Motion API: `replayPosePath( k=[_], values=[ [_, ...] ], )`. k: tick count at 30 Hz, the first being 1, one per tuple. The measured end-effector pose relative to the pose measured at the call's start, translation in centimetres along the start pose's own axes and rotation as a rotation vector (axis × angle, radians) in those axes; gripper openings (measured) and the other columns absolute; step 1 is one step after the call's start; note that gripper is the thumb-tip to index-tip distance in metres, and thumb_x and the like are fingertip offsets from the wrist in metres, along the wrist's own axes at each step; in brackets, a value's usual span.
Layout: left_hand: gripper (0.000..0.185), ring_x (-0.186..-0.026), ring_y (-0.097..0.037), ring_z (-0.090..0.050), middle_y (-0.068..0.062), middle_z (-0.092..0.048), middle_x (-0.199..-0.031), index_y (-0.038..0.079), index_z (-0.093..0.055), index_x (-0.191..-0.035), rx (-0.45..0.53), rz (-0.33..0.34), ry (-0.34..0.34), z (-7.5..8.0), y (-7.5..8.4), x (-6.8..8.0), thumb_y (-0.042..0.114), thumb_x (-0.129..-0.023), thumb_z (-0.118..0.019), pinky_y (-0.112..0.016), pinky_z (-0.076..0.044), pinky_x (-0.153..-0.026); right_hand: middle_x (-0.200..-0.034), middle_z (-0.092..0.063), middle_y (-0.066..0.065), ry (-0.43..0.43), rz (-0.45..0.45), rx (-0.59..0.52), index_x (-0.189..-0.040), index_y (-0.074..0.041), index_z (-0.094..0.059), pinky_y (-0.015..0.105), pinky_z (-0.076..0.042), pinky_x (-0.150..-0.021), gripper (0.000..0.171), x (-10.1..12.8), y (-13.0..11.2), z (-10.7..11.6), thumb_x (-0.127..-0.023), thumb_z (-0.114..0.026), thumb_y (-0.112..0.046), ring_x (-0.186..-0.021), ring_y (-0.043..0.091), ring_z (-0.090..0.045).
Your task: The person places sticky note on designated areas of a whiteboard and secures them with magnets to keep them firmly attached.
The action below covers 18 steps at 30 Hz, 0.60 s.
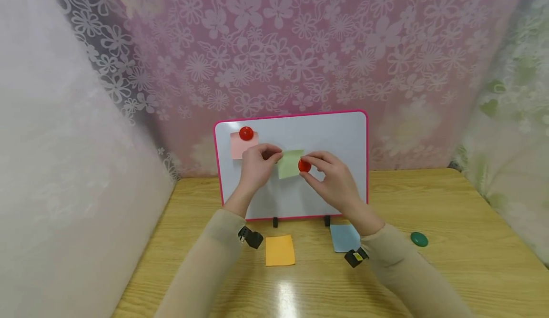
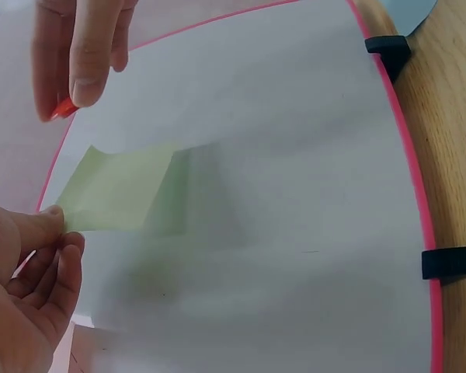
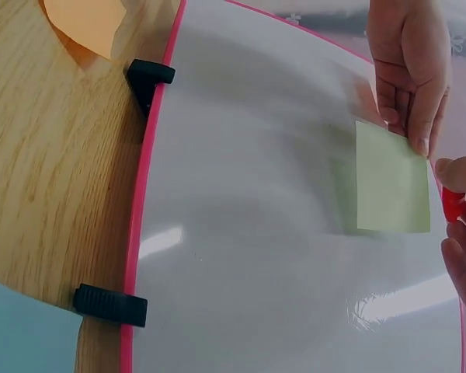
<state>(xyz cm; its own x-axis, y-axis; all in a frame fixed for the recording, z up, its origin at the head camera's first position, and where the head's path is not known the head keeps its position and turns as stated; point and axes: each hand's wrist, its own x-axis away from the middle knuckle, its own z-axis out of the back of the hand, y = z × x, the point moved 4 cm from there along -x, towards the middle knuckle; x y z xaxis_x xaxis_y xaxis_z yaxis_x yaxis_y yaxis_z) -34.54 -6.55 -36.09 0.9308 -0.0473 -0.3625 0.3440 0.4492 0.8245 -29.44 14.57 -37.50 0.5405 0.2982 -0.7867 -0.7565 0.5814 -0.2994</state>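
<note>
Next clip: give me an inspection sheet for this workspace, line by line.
Surface: wooden table, glare patch near the front edge.
Job's things: whiteboard upright on black feet; green note against it; red magnet at the note's edge.
Clutter: pink note under a second red magnet; orange note, blue note and green magnet on the table.
Grippers: left hand pinches the green note; right hand pinches the red magnet.
Cables: nothing seen.
Surroundings: floral curtain behind.

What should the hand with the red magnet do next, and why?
Probably press the red magnet onto the green note. The left hand pinches the note against the whiteboard, and the right hand holds the magnet at the note's edge.
</note>
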Motion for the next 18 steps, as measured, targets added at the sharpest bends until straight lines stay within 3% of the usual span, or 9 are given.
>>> replayPosePath(
  k=[7,18],
  values=[
    [0.013,-0.088,-0.022,-0.068,-0.005,-0.078,-0.097,0.005,-0.083,-0.108,-0.041,-0.031,0.011,-0.1,0.6,-0.8,0.013,-0.099,-0.080,-0.034,-0.059,-0.081,-0.120,-0.072,0.013,0.004,-0.034,0.043,-0.122,0.000,-0.078,0.040,-0.061,-0.080,0.041,-1.1,0.1,-0.7,-0.085,-0.093,-0.011,-0.098,0.026,-0.067],
    [0.011,-0.092,-0.021,-0.069,-0.006,-0.079,-0.100,0.005,-0.082,-0.108,-0.054,-0.002,0.028,0.0,0.2,-1.4,0.011,-0.100,-0.078,-0.034,-0.059,-0.085,-0.120,-0.071,0.014,0.019,-0.071,0.064,-0.123,0.000,-0.078,0.041,-0.060,-0.083,0.040,-1.5,0.4,-2.1,-0.087,-0.091,-0.010,-0.103,0.029,-0.067]
  ],
)
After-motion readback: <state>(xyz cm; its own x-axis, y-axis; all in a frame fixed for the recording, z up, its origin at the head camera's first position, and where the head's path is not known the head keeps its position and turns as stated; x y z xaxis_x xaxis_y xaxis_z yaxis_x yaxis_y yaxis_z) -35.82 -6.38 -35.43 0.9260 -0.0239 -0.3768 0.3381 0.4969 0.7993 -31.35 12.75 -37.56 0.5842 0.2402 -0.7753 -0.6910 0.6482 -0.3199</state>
